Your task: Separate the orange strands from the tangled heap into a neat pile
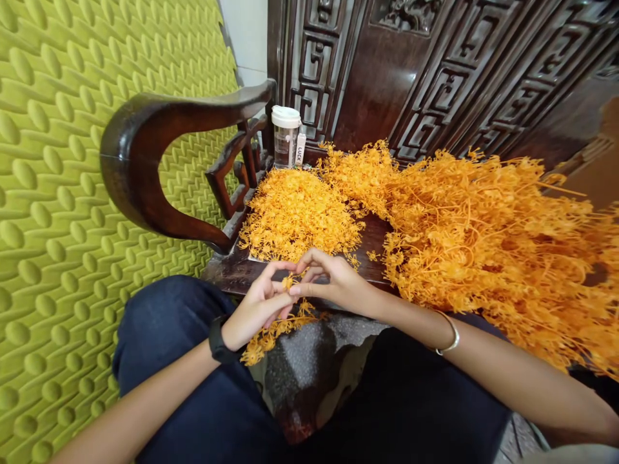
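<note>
My left hand [258, 309] and my right hand [333, 283] meet above my lap, fingers pinched together on a small orange plastic sprig [290, 281]. A longer orange strand [271, 332] trails down from under my left hand. Just beyond my hands lies a pile of small orange pieces [297, 212] on the dark wooden seat [232, 270]. A large heap of orange artificial branches [483, 245] fills the right side. My left wrist wears a black band, my right a thin bangle.
A clear jar with a white lid [285, 136] stands at the back by the carved wooden backrest [435, 77]. A curved wooden armrest [159, 161] rises at left against a green textured wall [53, 193]. My knees in dark trousers [184, 361] are below.
</note>
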